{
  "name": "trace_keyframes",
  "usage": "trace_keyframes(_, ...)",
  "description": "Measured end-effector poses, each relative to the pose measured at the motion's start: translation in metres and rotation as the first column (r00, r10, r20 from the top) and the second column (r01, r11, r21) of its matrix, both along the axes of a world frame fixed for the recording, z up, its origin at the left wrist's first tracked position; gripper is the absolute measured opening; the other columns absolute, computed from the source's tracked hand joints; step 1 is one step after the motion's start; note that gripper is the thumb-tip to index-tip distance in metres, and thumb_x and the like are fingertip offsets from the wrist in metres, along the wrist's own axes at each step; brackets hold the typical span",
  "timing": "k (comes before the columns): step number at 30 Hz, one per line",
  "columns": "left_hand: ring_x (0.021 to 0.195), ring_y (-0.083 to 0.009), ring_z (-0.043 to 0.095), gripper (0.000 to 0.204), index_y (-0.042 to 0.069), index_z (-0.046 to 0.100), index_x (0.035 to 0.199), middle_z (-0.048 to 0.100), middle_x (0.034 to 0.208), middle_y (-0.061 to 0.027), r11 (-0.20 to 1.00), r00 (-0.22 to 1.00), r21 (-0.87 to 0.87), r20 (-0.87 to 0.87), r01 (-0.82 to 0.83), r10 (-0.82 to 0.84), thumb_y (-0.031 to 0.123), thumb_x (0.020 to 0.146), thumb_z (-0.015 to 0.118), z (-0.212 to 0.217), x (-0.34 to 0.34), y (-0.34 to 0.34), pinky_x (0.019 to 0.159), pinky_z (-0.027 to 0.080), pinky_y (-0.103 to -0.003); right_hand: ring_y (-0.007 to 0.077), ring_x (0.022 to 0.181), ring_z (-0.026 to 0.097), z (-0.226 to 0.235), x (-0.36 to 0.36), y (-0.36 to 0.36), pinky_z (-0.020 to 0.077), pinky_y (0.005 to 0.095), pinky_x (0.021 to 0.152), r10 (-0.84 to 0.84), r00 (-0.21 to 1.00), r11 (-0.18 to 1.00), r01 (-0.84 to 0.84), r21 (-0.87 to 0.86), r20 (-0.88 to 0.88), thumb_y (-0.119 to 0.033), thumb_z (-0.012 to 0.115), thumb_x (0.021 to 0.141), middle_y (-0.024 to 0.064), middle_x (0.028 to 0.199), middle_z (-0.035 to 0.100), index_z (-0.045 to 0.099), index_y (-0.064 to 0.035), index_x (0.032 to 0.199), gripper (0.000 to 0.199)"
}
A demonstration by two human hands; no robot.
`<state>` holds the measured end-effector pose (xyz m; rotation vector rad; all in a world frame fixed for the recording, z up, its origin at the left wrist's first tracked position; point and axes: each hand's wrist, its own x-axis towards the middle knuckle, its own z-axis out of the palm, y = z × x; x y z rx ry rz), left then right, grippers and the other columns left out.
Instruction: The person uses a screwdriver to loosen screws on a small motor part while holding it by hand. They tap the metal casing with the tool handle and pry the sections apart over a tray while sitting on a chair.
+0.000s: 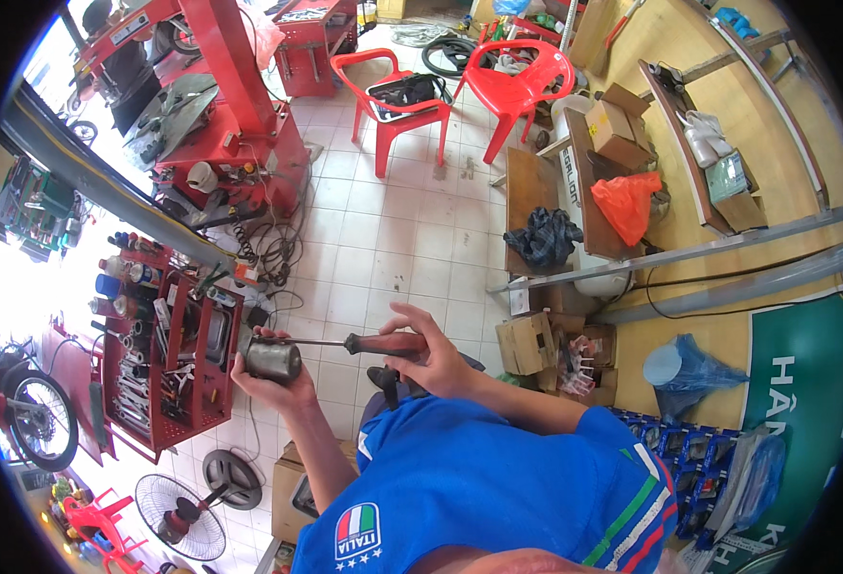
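Observation:
My left hand (292,390) is wrapped round a dull grey metal cylinder (275,362), a can-like part whose exact kind I cannot make out. A screwdriver (376,344) with a long thin shaft and a dark brownish handle lies level in my right hand (433,356). My thumb and lower fingers hold its handle, while the upper fingers are raised off it. The shaft points left, and its tip reaches the far end of the cylinder; whether it touches or is inside is too small to tell. Both hands are in front of my blue shirt, above the tiled floor.
A red tool cart (177,373) with wrenches and bottles stands at left, near a fan (180,517). Beyond is a red machine (240,143) with cables on the floor. Two red chairs (393,120) stand ahead. Wooden shelving (536,196) and cardboard boxes (527,344) line the right.

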<state>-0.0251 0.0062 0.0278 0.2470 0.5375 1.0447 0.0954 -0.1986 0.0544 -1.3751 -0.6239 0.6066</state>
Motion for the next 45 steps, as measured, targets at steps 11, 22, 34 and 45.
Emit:
trace_keyframes(11,0.109,-0.024,0.06,0.045,0.0,0.054,0.115,0.062,0.11,-0.0124,0.998,0.995,-0.016,-0.077,0.065,-0.066,0.038,0.089,0.051,0.01,0.037,-0.013,0.102,0.045,-0.049,0.012,0.09,0.06,0.018,0.017,-0.027,0.0532,0.0252,0.068,0.067,0.989,0.992,-0.08,-0.094,-0.133,-0.003,0.06,0.096,0.0127,0.119,0.056,0.029,-0.0084,0.145,0.058)
trace_keyframes(22,0.112,-0.0246,0.06,0.044,0.0,0.056,0.111,0.062,0.109,-0.0126,0.987,0.992,-0.114,-0.044,0.112,-0.117,0.037,0.09,0.05,0.015,0.054,-0.02,0.105,0.042,-0.05,0.0125,0.062,0.059,0.011,0.014,-0.025,0.047,0.022,0.052,-0.117,0.988,0.985,0.103,-0.135,-0.097,-0.018,0.051,0.104,0.0119,0.1,0.065,0.03,-0.0056,0.144,0.047)
trace_keyframes(34,0.114,-0.0246,0.06,0.042,0.0,0.056,0.111,0.061,0.11,-0.0122,0.993,0.998,-0.11,-0.027,0.053,-0.056,0.036,0.091,0.05,0.007,0.043,-0.013,0.106,0.043,-0.052,0.0179,0.075,0.065,0.018,0.011,-0.017,0.0552,0.028,0.06,-0.019,0.992,0.995,0.007,-0.097,-0.128,-0.018,0.05,0.103,0.0178,0.117,0.06,0.03,-0.0036,0.145,0.048)
trace_keyframes(45,0.112,-0.0263,0.061,0.041,-0.001,0.055,0.111,0.063,0.109,-0.0152,0.991,1.0,-0.133,-0.021,0.013,-0.016,0.033,0.09,0.051,0.0,0.032,-0.01,0.105,0.044,-0.052,0.0143,0.073,0.064,0.017,0.001,-0.007,0.0518,0.0239,0.055,-0.044,0.986,0.998,0.036,-0.054,-0.159,-0.012,0.054,0.101,0.0163,0.116,0.059,0.028,-0.0056,0.146,0.051)
